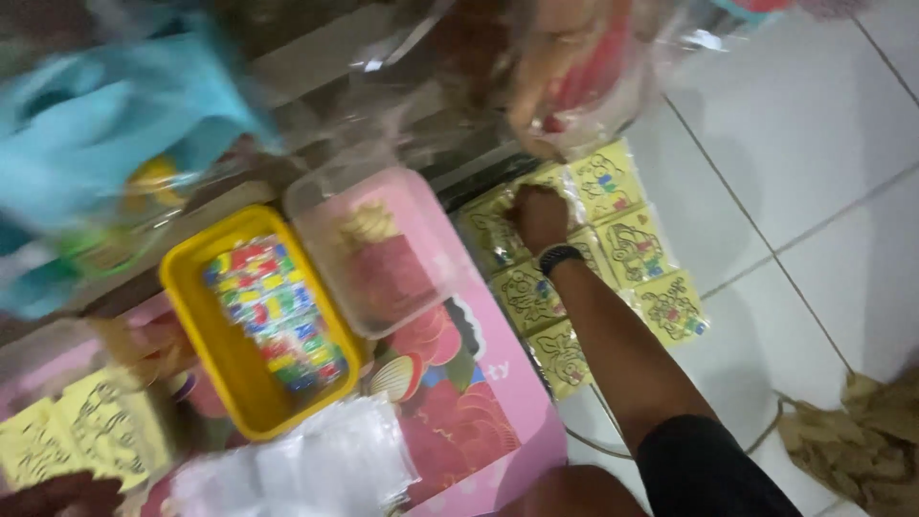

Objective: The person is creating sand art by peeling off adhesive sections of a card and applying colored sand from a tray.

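Our right hand (539,216) rests knuckles-down, curled on flat yellow printed picture packets (637,251) spread in rows around it for picking; grip unclear. Left hand unseen.

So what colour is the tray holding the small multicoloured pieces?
Yellow; the tray shows best in the head view.

I see the tray (191,287) left of the clear box (369,254); right of that box lie picture cards (632,249) on floor tiles (814,124).

Bare floor tiles (823,124) right of yellow cards (632,251); trays (191,287) crowd left.
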